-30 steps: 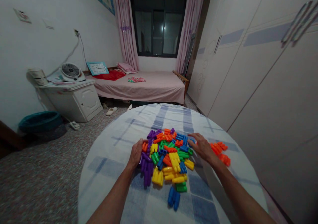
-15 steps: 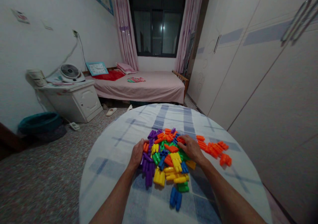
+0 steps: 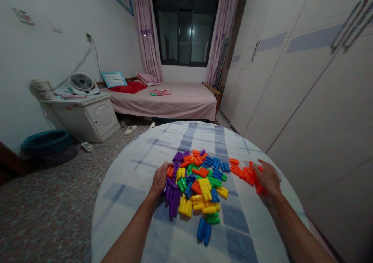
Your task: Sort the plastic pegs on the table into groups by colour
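Note:
On the left edge of a mixed pile, my left hand (image 3: 159, 180) is curled round an orange bullet-shaped toy block (image 3: 170, 172), with part of its fingers hidden. Purple blocks (image 3: 172, 200) lie against that hand. My right hand (image 3: 267, 177) is over a separate group of orange blocks (image 3: 247, 175) on the right, fingers apart and touching or just above them. Between the hands lie yellow blocks (image 3: 205, 188), green blocks (image 3: 215, 181) and blue blocks (image 3: 216, 162), with more orange ones among them.
The round table (image 3: 131, 212) has a checked white and blue cloth. One blue block (image 3: 204, 231) lies apart near the front. Beyond the table stands a bed (image 3: 186, 99), with a wardrobe (image 3: 305, 80) on the right and a white cabinet (image 3: 101, 117) with a fan (image 3: 83, 83) at left.
My right hand has moved right, from the pile with an orange block to the orange group. Blue blocks it covered now show. My left hand stays at the pile's edge.

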Demonstrator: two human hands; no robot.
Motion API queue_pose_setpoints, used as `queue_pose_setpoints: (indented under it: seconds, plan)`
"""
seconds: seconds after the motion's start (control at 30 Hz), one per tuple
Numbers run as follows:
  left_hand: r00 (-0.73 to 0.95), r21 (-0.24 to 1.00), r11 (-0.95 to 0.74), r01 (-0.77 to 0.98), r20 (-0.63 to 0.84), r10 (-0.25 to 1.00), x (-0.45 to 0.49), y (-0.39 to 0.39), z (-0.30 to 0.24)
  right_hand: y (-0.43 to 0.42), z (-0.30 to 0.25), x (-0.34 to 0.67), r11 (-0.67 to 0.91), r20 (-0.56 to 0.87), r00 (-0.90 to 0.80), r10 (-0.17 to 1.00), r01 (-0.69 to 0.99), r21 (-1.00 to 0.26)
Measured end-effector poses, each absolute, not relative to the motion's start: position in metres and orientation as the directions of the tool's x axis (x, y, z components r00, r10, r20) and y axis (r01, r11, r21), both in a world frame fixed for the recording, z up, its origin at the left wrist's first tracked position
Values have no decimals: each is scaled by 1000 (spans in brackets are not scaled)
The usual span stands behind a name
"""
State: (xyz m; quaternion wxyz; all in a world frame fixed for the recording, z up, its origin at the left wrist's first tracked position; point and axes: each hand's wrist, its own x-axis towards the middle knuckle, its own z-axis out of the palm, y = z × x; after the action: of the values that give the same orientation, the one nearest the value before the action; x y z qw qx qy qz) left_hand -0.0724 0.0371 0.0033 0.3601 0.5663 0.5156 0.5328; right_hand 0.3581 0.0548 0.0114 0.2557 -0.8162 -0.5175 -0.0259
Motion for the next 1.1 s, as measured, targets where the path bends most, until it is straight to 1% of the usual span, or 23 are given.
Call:
queue_pose_setpoints:
  seconds: [0.07,0.17,0.3,0.37,0.43,0.5,0.53,0.6,0.63,0.7,0.77,0.83,0.9,1.0,1.1]
  plan:
    - [-97,957,-209,203,232,968,-72,36,5,55,1,360,-383,253,549,797,783,-490]
    - [-86,956,-203,212,225,970,-72,36,6,63,-7,356,-342,227,554,801,735,-585]
    - [-91,954,-185,234,211,973,-71,35,6,82,-4,345,-250,261,489,832,751,-611]
    - [-86,957,-176,230,201,976,-71,35,6,88,1,337,-206,319,465,826,775,-598]
    - [-77,956,-185,229,207,975,-72,36,5,89,8,325,-89,440,382,813,828,-554]
    - [-73,949,-204,239,227,971,-72,36,4,87,14,307,92,550,228,803,865,-493]
    - [-75,947,-208,246,232,970,-73,36,4,85,16,296,181,567,143,811,861,-476]
    - [-82,947,-201,252,228,970,-73,36,3,83,16,274,304,535,-14,845,835,-458]
    - [-87,949,-194,250,222,971,-73,36,3,82,15,263,336,500,-75,863,824,-456]
    - [-89,951,-192,243,219,972,-73,36,4,80,8,244,350,422,-152,894,824,-445]
    - [-85,952,-197,233,222,971,-73,36,4,80,0,228,317,360,-165,918,851,-419]
    - [-84,955,-194,224,217,972,-72,36,4,79,-6,217,268,319,-142,937,880,-393]
    - [-87,956,-194,220,217,972,-71,36,4,78,-7,209,243,276,-139,951,886,-394]
    - [-91,955,-198,223,222,971,-71,36,4,78,5,201,265,214,-188,959,865,-426]
    - [-87,957,-197,215,219,972,-70,37,3,86,25,193,285,171,-236,957,883,-374]
